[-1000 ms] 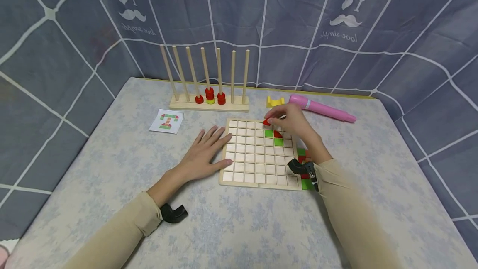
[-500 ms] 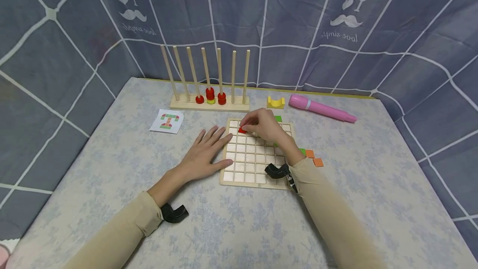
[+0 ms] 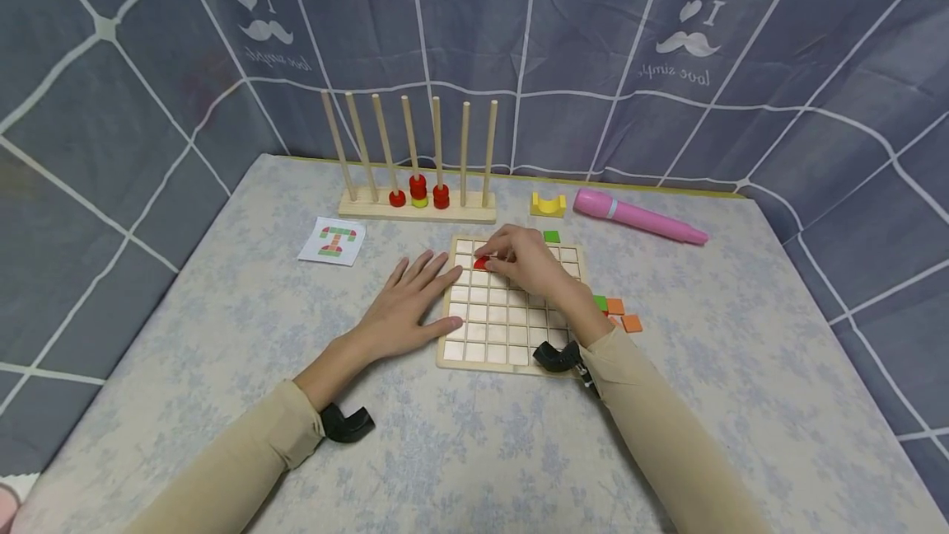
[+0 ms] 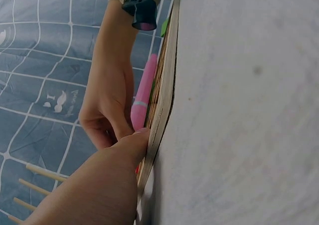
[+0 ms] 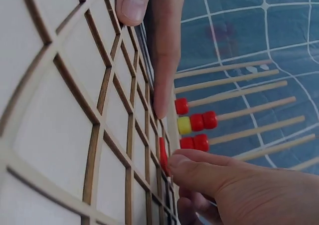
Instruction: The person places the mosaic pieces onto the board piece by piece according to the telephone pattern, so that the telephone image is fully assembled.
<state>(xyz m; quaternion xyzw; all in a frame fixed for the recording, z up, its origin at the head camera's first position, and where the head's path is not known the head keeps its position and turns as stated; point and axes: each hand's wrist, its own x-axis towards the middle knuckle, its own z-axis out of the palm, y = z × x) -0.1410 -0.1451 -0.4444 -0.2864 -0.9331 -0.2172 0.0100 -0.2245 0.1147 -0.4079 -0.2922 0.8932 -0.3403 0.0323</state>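
Note:
A wooden grid board (image 3: 476, 357) lies on the table in the head view. My left hand (image 3: 404, 307) rests along the board's left edge with fingers spread. Over the upper left cells, my right hand (image 3: 530, 262) pinches a red tile (image 3: 481, 264) with a rounded edge. In the right wrist view that red tile (image 5: 163, 156) stands at the right thumb tip, low against the grid; whether it lies fully in a cell cannot be told. A green tile (image 3: 552, 236) shows at the board's far edge, and the right hand and forearm hide other cells.
Green (image 3: 600, 302) and orange tiles (image 3: 632, 323) lie right of the board, partly behind the right sleeve. A pattern card (image 3: 332, 241) is at left. Behind stand a peg rack (image 3: 371, 208) with red and yellow beads, a yellow block (image 3: 548, 206) and a pink pen-like stick (image 3: 641, 217).
My right hand has carried the red tile leftward from the board's upper right to its upper left, then lowered it slightly. The left hand has stayed in place.

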